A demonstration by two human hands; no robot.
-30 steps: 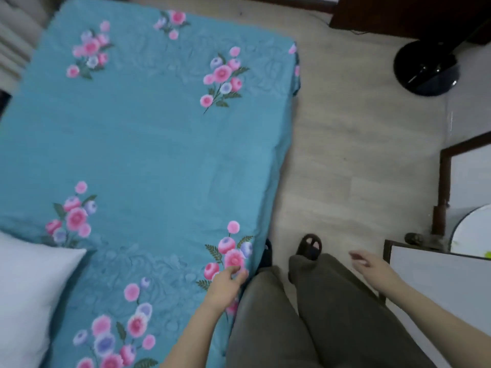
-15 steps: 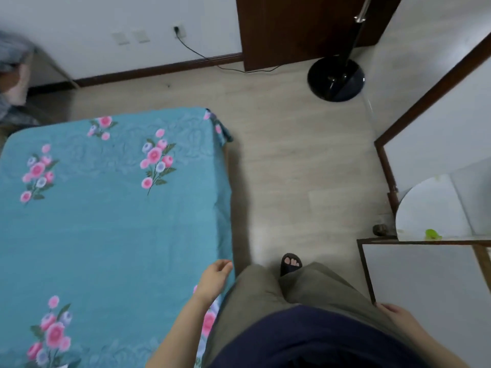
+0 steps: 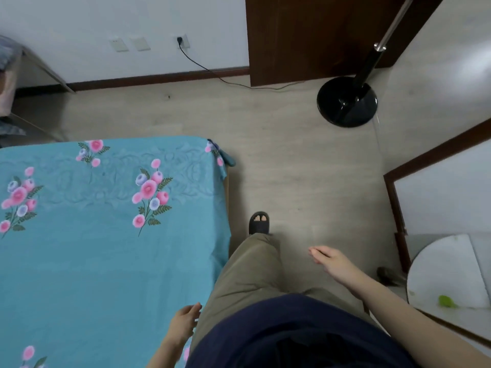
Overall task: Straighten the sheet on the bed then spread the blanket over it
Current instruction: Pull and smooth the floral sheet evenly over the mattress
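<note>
Sheet [image 3: 93,261] lies mostly flat on the bed; blanket not in view. Fan base [image 3: 346,102] on floor beyond far right corner: could catch a foot rounding the bed. Corner fold [image 3: 225,158] hangs bunched; blanket might bury it. Right hand [image 3: 332,258] open, empty, over floor. Left hand [image 3: 183,322] relaxed, empty, at bed's right edge.

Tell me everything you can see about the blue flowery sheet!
The sheet is teal cloth, maybe soft cotton, printed with bunches of pink and lilac flowers and a faint swirly border. It lies spread flat and mostly smooth, its side hanging over the edge, with a small bunched fold at the far corner. The left hand is by its near edge; whether it touches cannot be told.
</note>
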